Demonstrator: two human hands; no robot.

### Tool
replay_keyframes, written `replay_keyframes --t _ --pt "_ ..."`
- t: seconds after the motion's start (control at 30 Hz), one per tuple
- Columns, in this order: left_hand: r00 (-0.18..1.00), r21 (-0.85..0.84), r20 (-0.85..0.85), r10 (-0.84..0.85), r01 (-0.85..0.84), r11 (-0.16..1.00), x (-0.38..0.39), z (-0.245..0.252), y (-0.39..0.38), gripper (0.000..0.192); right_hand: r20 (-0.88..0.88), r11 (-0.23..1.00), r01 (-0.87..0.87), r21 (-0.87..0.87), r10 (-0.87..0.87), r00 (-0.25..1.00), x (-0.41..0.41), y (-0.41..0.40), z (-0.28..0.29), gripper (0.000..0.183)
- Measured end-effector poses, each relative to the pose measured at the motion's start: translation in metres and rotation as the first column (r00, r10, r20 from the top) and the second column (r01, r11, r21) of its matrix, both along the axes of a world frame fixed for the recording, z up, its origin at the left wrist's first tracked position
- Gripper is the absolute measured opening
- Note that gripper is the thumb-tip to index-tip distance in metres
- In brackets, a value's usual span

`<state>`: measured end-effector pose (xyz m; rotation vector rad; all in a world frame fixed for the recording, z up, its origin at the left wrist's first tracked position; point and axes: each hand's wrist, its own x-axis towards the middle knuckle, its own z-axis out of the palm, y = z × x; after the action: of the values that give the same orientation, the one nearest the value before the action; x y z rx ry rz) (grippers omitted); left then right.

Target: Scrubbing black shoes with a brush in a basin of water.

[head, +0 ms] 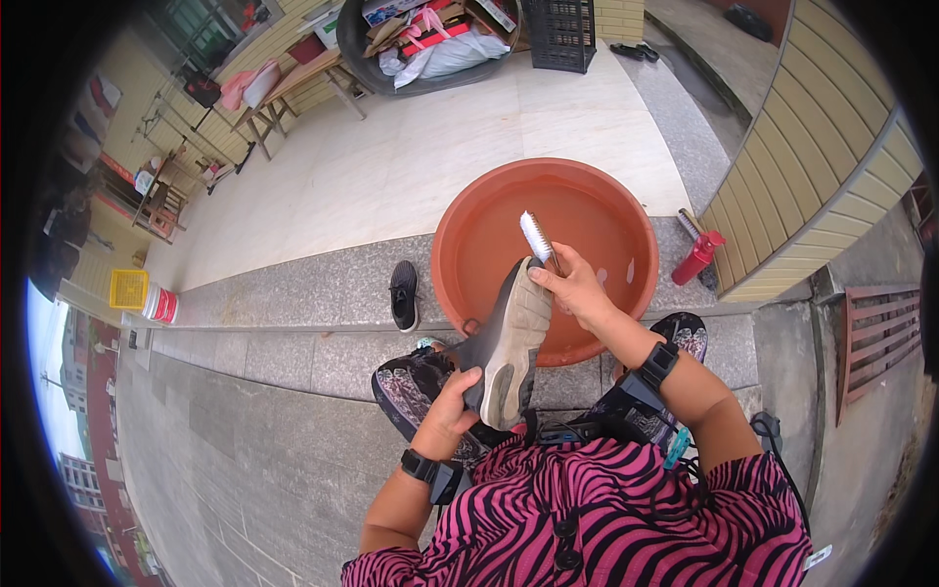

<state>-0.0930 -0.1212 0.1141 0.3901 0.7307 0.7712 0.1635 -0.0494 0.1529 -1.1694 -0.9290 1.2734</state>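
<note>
My left hand (pixel 449 412) grips the heel end of a dark shoe (pixel 513 345), its pale, worn sole turned up and towards my right. In my right hand (pixel 576 287) is a scrub brush (pixel 537 236) with white bristles, held by its handle at the shoe's toe. The thumb of that hand lies against the toe end of the sole. Below the brush and toe stands a round terracotta-coloured basin (pixel 469 213) with water in it and small whitish patches on the right. Part of the brush handle is hidden by my fingers.
Another dark lace-up shoe (pixel 404 295) stands on the granite step left of the basin. To the right are a red pump bottle (pixel 698 258) and a second brush (pixel 689 223), beside a tiled pillar (pixel 799 161). A black tub of cardboard (pixel 433 55) and a black crate (pixel 561 37) stand farther back.
</note>
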Motion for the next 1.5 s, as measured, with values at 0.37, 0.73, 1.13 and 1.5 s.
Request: replay_keyframes --t 0.37,0.73,1.13,1.5 --pt "0.987 -0.076 -0.009 0.158 -0.158 0.984 0.005 0.005 0.014 0.05 0.318 0.913 0.146 0.382 -0.278 0.906 0.005 0.0 -0.018 0.039" --pt "0.92 0.387 -0.304 0.248 -0.119 0.915 0.006 0.001 0.016 0.06 0.859 0.869 -0.235 0.436 -0.324 0.397 0.021 0.006 -0.001 0.03" --pt "0.891 0.481 -0.381 0.248 -0.038 0.876 -0.003 -0.005 0.013 0.06 0.885 0.908 -0.241 0.342 -0.226 0.407 0.022 -0.019 -0.006 0.031" --pt "0.926 0.404 -0.3 0.228 -0.093 0.91 0.004 -0.002 0.024 0.05 0.914 0.767 -0.531 0.36 -0.177 0.364 0.006 -0.056 0.006 0.034"
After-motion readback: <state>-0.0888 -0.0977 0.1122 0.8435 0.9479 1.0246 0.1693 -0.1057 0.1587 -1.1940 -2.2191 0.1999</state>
